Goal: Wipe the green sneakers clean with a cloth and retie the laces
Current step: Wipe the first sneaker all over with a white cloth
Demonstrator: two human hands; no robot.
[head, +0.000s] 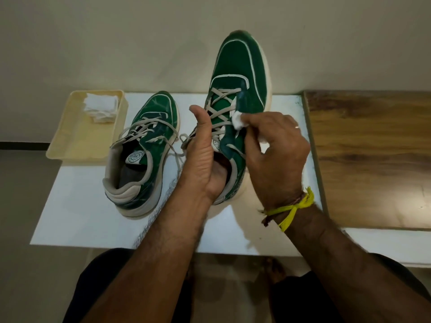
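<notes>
Two green sneakers with beige laces and cream soles are in view. One green sneaker (pixel 140 145) stands on the white table (pixel 77 206), toe away from me, laces loose. The other sneaker (pixel 238 73) is lifted, toe pointing up and away. My left hand (pixel 200 159) holds it with fingers inside the opening and thumb along the laces. My right hand (pixel 277 148) presses a small white cloth (pixel 239 120) against the sneaker's right side beside the laces.
A cream tray (pixel 70 145) at the table's left back holds folded white cloths (pixel 101 107). A wooden surface (pixel 373 159) adjoins the table on the right. A pale wall stands behind. My knees sit below the table's front edge.
</notes>
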